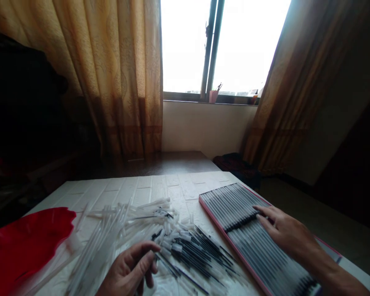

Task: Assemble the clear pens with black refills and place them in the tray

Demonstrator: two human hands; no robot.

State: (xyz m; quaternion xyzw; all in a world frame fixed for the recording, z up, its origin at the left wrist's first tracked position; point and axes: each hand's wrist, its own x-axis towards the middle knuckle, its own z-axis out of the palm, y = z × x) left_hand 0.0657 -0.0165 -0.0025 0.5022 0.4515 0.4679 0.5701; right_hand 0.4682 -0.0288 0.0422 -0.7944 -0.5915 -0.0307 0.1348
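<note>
My right hand (285, 230) reaches over a shallow pink-edged tray (214, 217). Its thumb and index finger close around the black end of a slim, clear-barrelled pen (255, 213) lying in the tray. Two rows of similar pens fill the tray. At the lower middle, my left hand (132, 267) is curled, thumb and index finger close together; whether something thin sits between them is unclear. Beside it lies a heap of thin black sticks (194, 255), some with clear caps. Behind and left of these are loose translucent plastic tubes (111, 230).
A red scalloped dish (27, 242) stands at the left of the white brick-patterned table (179, 185). Beyond it is a dark wooden surface (172, 160). Curtains (123, 82) flank a bright window, with a pink cup (213, 96) on its sill. A dark bundle (237, 164) lies behind the tray.
</note>
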